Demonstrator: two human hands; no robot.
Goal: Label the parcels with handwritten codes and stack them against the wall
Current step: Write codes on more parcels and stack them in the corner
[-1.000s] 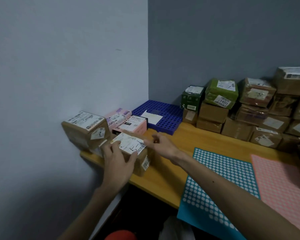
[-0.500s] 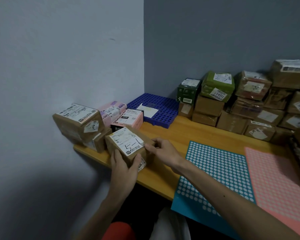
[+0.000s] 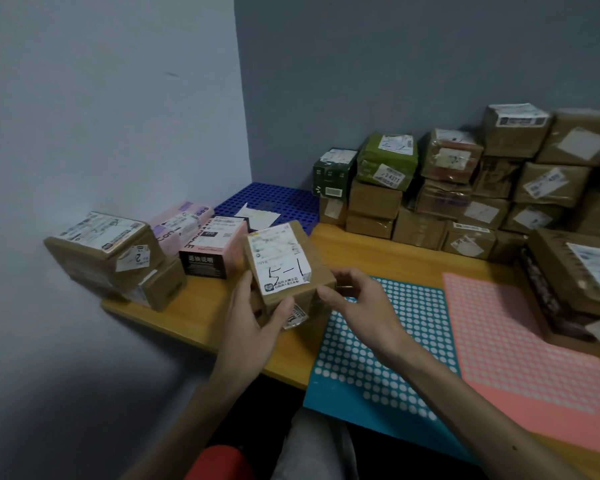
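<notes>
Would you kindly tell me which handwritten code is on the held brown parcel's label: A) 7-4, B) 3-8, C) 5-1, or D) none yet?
C: the white label on the brown parcel gripped by the left hand reads 5-1 in black marker.

Brown parcel (image 3: 288, 271) labelled white with black script, teal mat (image 3: 378, 358) dotted white at five o'clock, coral mat (image 3: 516, 341) dotted white at four o'clock, blue gridded tray (image 3: 274, 197) at twelve o'clock, green boxes (image 3: 371, 157) at one o'clock
</notes>
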